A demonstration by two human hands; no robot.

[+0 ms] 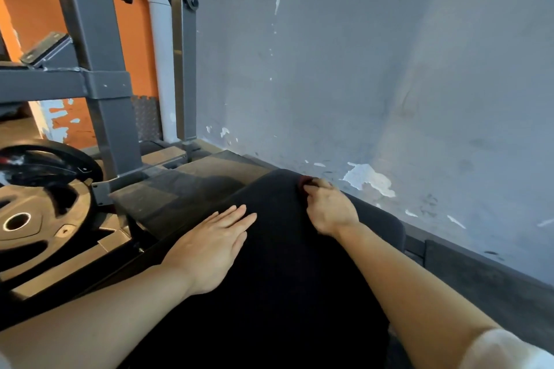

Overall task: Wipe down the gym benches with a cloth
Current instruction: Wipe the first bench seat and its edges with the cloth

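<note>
Right now you are leaning over the black padded bench (278,263), which is running away from you toward the grey wall (374,69). Your left hand (209,246) is lying flat on the near-left part of the pad, fingers straight and together, holding nothing; it is probably bracing you and steadying the pad while the other arm is reaching. Your right hand (328,207) is working at the far end of the pad, just beside the foot of the wall, with its fingers curled around a dark red cloth (305,184). Only a small edge of that cloth is showing past your knuckles (the rest is hidden under the hand), so you are likely bunching it tight to press into the pad's far edge.

Judging by where the cloth is sitting, you are dealing with the farthest strip of this bench, and the long stretch nearer to you is waiting for its pass. Mind the wall: its paint is flaking right beside your knuckles.

To the left, a grey steel rack frame (99,69) is standing on the floor, and black weight plates (36,213) are resting near its base.
</note>
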